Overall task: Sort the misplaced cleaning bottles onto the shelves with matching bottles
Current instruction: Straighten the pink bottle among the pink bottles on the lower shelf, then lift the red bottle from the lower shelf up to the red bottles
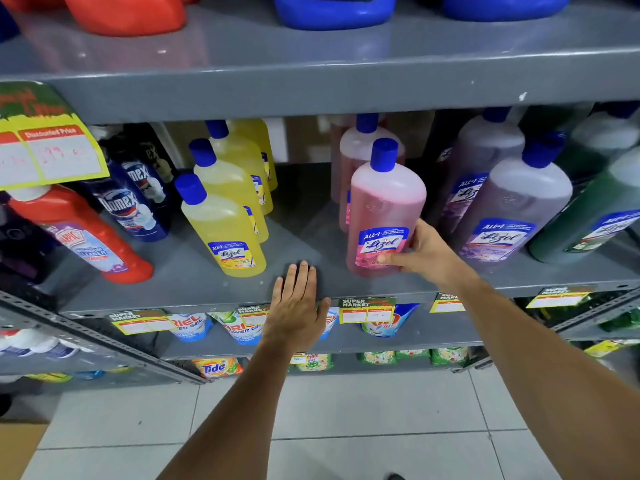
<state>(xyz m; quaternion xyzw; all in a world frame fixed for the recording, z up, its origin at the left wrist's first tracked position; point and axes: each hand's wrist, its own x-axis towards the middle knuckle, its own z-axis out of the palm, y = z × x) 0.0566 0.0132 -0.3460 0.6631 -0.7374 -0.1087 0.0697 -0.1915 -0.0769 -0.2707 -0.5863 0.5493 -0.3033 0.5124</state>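
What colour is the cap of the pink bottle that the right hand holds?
Blue. The cap of the pink bottle shows clearly in the head view.

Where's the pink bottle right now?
The pink bottle stands on the middle shelf right of centre, held by the right hand, in front of another pink one, between yellow bottles and purple bottles.

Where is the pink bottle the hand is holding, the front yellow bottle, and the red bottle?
pink bottle [388, 206]: head view, on its pink body above the label.
yellow bottle [218, 223]: head view, on its body.
red bottle [74, 211]: head view, on its upper body.
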